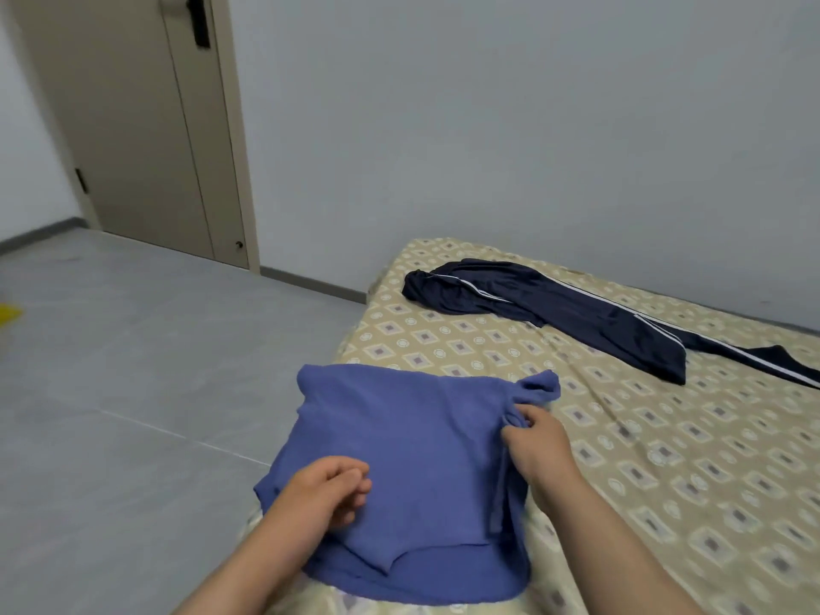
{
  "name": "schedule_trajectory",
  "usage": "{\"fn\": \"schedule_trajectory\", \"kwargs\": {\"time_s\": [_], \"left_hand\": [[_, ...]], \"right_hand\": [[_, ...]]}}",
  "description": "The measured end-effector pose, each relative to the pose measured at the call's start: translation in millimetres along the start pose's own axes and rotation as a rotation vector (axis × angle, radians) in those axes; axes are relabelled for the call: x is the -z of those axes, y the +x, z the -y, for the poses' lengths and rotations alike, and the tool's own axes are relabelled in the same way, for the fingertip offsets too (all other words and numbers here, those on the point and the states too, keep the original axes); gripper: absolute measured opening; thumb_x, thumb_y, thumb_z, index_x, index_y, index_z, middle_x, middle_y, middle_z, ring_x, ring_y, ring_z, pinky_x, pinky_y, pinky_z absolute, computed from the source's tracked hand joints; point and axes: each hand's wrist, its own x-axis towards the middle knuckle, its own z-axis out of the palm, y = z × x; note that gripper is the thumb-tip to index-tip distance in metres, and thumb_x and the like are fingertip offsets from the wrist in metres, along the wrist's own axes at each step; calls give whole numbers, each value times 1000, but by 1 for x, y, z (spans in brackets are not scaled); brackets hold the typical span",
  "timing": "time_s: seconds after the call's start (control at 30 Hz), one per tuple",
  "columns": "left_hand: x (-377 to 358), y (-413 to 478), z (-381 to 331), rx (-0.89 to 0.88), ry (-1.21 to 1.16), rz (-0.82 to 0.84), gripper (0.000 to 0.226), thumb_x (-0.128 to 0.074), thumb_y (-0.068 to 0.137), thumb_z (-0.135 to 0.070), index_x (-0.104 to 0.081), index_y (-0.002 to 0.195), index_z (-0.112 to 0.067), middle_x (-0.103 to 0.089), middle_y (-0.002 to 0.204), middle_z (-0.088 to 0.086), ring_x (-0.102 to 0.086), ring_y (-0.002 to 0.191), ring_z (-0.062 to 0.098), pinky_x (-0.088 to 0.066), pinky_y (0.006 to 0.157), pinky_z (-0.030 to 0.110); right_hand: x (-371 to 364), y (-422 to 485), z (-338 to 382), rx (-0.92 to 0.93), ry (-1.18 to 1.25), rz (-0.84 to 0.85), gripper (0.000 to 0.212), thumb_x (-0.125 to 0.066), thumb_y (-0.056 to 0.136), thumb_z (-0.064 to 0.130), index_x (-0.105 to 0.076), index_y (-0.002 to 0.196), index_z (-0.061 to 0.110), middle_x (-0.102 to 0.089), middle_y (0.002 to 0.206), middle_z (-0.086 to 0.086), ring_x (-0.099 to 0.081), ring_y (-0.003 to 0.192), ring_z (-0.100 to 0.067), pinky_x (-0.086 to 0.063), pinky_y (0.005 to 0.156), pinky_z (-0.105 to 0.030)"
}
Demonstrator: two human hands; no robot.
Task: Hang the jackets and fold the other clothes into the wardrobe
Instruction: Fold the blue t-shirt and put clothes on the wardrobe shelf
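Head view, right hand [539, 441] pinching blue top [399, 437], navy trousers [577, 312] cropped

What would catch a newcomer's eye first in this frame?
The blue garment spread on the near corner of the patterned bed stands out first, with the right hand pinching a bunched fold at its right edge and the left hand over its near part, fingers curled. Farther back on the bed lie dark navy trousers with white side stripes.

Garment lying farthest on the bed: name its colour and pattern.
The garment is dark navy with thin white stripes; head view.
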Motion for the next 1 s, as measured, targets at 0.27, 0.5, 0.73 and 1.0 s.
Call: {"fn": "schedule_trajectory", "kwargs": {"time_s": [0.27,0.5,0.73,1.0], "left_hand": [[54,22,-6,190,-225,-220,8,-58,93,-12,-65,90,-11,-67,76,7,-59,67,18,-48,65,28],[64,65,-10,180,-298,-267,11,-57,93,-12,-66,87,-9,-66,75,7,-59,65,17,-50,62,26],[28,85,14,134,160,-59,14,-54,85,-6,-52,73,-12,-44,69,10,-41,64,17,-40,61,29],[0,91,23,53,630,-68,23,-65,78,-35,-48,81,-19,-52,75,-9,-51,70,14,-35,57,24]], "right_hand": [[-147,-67,-3,215,-270,342,10,-42,79,0,-48,81,9,-48,80,-4,-38,70,-18,-33,61,-33],[-165,-45,1,292,-606,657,10,-51,84,15,-51,93,20,-60,98,2,-58,91,-17,-48,76,-27],[-139,15,18,125,-293,457,13,-53,88,19,-63,84,13,-63,71,2,-55,65,-15,-53,71,-39],[-142,28,7,168,-263,317,34,-49,97,16,-55,128,26,-54,115,18,-49,106,-3,-37,89,-19]]}}
